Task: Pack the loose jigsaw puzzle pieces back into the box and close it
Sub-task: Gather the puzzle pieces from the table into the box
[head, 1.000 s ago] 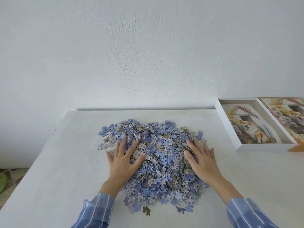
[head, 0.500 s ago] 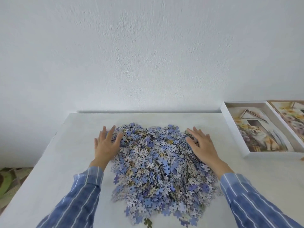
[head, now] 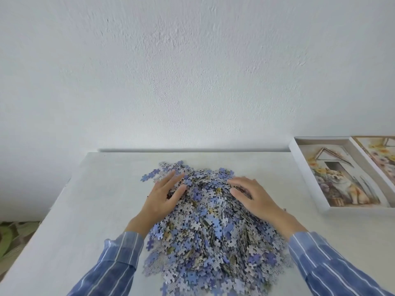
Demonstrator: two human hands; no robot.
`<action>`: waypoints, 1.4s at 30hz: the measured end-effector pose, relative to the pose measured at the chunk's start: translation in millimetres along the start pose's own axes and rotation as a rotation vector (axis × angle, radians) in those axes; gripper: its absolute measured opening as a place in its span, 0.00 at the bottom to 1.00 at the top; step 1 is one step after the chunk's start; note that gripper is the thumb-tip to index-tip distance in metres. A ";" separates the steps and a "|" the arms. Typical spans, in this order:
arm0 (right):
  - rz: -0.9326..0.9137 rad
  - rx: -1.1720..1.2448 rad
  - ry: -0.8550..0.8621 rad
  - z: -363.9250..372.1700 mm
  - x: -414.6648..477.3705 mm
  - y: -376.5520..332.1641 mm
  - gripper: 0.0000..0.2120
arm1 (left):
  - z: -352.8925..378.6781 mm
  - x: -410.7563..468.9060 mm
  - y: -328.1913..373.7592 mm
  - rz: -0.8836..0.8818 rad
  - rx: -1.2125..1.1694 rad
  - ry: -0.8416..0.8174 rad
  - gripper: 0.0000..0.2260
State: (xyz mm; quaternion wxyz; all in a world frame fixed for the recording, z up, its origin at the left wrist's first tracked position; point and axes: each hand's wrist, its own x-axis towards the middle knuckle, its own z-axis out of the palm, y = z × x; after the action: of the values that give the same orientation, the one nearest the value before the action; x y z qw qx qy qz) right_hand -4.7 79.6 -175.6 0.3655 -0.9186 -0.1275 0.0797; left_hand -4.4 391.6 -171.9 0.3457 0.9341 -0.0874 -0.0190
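Observation:
A big heap of loose blue and grey jigsaw pieces [head: 209, 236] lies in the middle of the white table [head: 85, 210]. My left hand [head: 163, 198] rests flat on the heap's far left slope, fingers straight and spread. My right hand [head: 253, 196] lies on the far right slope with its fingers bent down into the pieces; whether it holds any is hidden. The open white box [head: 310, 182] sits at the right, a printed dog-and-house picture lying inside it. Its lid [head: 382, 154] lies beyond it, cut off by the frame edge.
A white wall [head: 192, 71] runs along the table's far edge. Bare tabletop stretches left of the heap and between the heap and the box. Patterned floor [head: 12, 233] shows past the table's left edge.
Both hands first reached out to the heap's far corners, then drew inward and toward me, pushing pieces into a tighter, taller pile. The view has shifted left, so the box sits nearer the right edge.

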 end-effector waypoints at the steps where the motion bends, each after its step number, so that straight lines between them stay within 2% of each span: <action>1: -0.004 0.037 0.039 -3.7 4.8 -3.5 0.26 | -4.4 3.1 0.2 0.020 -0.003 0.041 0.23; 3: -0.001 0.088 0.096 -10.2 17.4 -12.6 0.20 | -13.5 17.3 -8.3 0.018 -0.009 0.143 0.25; 5: 0.014 0.109 0.070 -11.7 32.0 -20.1 0.17 | -22.3 34.9 -23.4 -0.039 -0.024 0.179 0.27; 9: 0.054 0.172 -0.097 -1.6 59.2 -21.9 0.22 | -23.2 58.8 -45.7 -0.138 0.094 0.052 0.32; 12: 0.050 0.147 -0.154 6.5 74.2 -21.8 0.22 | -17.1 66.3 -41.5 -0.149 0.108 -0.038 0.32; 19: 0.009 0.000 -0.206 23.3 80.8 -29.2 0.23 | 1.6 70.4 -11.2 -0.005 0.106 -0.178 0.29; 25: -0.032 0.038 -0.161 21.7 61.4 -28.6 0.21 | 5.3 57.8 3.3 0.110 0.148 -0.257 0.27; 29: -0.056 -0.087 -0.133 22.0 35.5 -32.2 0.24 | 12.5 44.7 20.9 0.179 0.208 -0.274 0.26; 32: -0.085 -0.169 -0.140 23.1 24.6 -32.8 0.25 | 16.7 36.0 28.0 0.181 0.151 -0.285 0.24; 37: -0.151 -0.150 -0.110 15.0 3.4 -30.7 0.22 | 11.9 14.7 42.5 0.261 0.060 -0.311 0.24; 39: -0.182 -0.089 -0.065 9.7 -10.2 -27.4 0.22 | 8.9 0.4 45.9 0.301 0.009 -0.257 0.22; 42: -0.160 -0.028 0.084 -0.2 -31.6 -16.0 0.23 | 0.1 -17.4 37.6 0.273 -0.059 0.002 0.21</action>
State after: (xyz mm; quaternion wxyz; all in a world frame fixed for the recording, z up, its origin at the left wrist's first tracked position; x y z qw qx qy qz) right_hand -37.6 81.4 -162.6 0.3629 -0.9130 -0.1859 0.0098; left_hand -27.2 366.6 -148.0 0.3726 0.9029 -0.2125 0.0267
